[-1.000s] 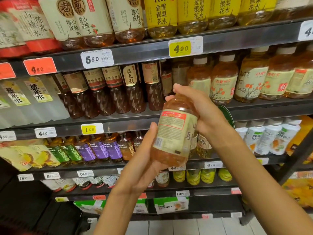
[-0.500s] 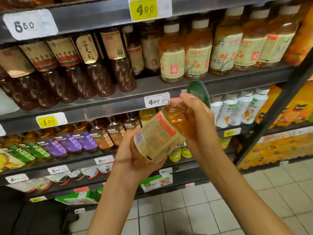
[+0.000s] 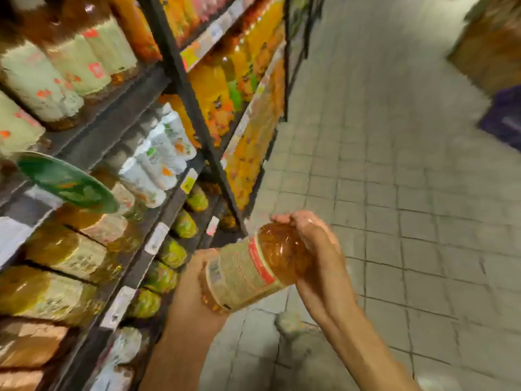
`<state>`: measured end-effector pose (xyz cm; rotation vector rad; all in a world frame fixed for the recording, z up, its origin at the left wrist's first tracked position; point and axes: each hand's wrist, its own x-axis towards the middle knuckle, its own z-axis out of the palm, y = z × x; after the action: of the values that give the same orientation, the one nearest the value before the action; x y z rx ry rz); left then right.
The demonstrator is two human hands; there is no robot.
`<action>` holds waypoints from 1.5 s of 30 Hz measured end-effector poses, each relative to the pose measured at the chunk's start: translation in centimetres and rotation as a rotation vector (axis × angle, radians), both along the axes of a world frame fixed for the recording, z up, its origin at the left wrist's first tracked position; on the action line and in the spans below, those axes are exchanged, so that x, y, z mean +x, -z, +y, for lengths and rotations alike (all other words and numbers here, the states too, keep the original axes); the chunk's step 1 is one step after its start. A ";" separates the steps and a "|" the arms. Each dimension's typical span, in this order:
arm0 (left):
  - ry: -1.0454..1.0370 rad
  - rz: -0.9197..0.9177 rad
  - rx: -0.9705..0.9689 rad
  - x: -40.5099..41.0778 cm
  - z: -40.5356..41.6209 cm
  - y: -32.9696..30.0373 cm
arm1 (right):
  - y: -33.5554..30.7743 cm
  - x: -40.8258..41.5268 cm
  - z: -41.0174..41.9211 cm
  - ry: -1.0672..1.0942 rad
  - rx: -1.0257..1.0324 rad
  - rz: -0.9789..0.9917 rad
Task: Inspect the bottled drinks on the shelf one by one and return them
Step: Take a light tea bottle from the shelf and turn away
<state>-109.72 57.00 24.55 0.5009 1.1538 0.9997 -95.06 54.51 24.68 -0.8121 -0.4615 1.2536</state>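
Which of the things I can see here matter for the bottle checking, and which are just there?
In the job:
amber drink bottle, tipped sideways
left hand under its base
right hand round its top
shelf of bottled drinks

Just there:
green round sign
tiled floor
purple crate

1. Left hand: bare, no glove, no ring or band to be seen on the parts that show.
2. Right hand: bare, no glove; fingers blurred, nails not legible.
3. Left forearm: bare to the lower frame edge, no sleeve, no watch or strap at the wrist.
4. Right forearm: bare to the lower frame edge, no sleeve, wrist unadorned.
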 end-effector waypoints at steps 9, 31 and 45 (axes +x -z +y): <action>0.736 -0.232 -0.259 18.1 -4.3 2.1 | 1.3 15.0 -13.0 0.555 -0.135 -0.016; 0.944 -0.135 -0.341 77.7 1.0 5.7 | 7.2 71.6 -9.2 0.863 -0.142 0.214; 1.178 -0.012 -0.152 125.7 16.5 9.4 | 8.5 119.8 5.2 0.974 -0.252 0.192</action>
<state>16.01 73.50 15.16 0.8879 0.7009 -0.1050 24.72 59.69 16.20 -0.9449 0.2570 0.4632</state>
